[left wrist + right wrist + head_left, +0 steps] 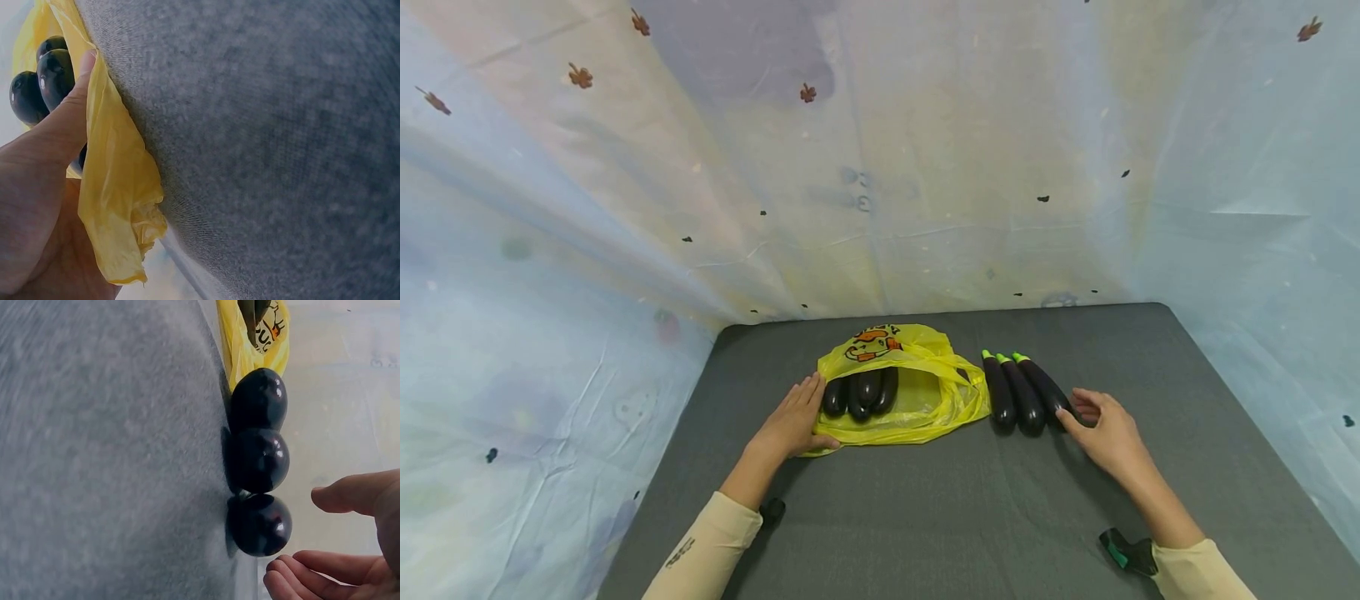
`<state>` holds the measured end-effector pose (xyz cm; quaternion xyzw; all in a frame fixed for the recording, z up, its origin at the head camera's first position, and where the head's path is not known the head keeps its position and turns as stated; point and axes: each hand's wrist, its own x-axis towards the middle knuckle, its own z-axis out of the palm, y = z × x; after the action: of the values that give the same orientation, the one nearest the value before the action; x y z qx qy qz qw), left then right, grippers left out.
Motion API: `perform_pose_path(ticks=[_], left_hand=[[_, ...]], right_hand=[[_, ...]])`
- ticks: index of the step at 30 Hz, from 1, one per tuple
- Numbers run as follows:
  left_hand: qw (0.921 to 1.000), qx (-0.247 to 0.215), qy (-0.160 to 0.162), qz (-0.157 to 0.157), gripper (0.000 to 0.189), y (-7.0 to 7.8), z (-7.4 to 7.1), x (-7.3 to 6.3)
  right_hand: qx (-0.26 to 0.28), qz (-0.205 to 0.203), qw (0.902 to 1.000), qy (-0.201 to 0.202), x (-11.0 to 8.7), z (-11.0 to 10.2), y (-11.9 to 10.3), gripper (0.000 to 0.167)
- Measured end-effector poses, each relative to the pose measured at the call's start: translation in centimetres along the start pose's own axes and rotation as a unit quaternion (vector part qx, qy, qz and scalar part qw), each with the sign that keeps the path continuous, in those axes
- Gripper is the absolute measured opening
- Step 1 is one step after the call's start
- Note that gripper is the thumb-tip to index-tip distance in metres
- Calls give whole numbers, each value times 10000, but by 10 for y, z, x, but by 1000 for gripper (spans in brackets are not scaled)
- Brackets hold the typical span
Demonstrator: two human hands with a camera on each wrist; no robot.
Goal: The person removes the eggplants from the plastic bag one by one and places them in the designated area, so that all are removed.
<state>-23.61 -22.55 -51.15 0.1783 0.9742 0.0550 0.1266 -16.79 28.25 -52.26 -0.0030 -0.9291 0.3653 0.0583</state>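
A yellow plastic bag (917, 429) lies on its side with its mouth facing me. Inside, the dark rounded ends of eggplants (868, 387) show at its left. My left hand (793, 417) rests against the bag's left side, fingers straight and thumb spread along the lower rim; in the left wrist view the thumb lies just inside the yellow edge. Three more eggplants (1002, 396) with green tops lie side by side, right of the bag. Beside the rightmost eggplant (1045, 387) is my right hand (1105, 429), its thumb and fingers apart around the near end.
The grey cloth-covered table (925, 517) reaches back to a patterned plastic curtain (925, 167), which also hangs along both sides. A dark strap device (1127, 552) sits at my right wrist, another at the left.
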Motion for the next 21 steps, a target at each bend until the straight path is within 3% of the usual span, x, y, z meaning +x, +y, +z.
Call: perform_pose_path(ticks=[9, 21], left_hand=[[10000, 49, 8, 37, 119, -1, 1, 0], [10000, 13, 30, 40, 120, -2, 1, 0]], right_hand=[[130, -309, 9984, 456, -4, 3, -15, 58], [384, -477, 9975, 356, -4, 12, -34, 55]])
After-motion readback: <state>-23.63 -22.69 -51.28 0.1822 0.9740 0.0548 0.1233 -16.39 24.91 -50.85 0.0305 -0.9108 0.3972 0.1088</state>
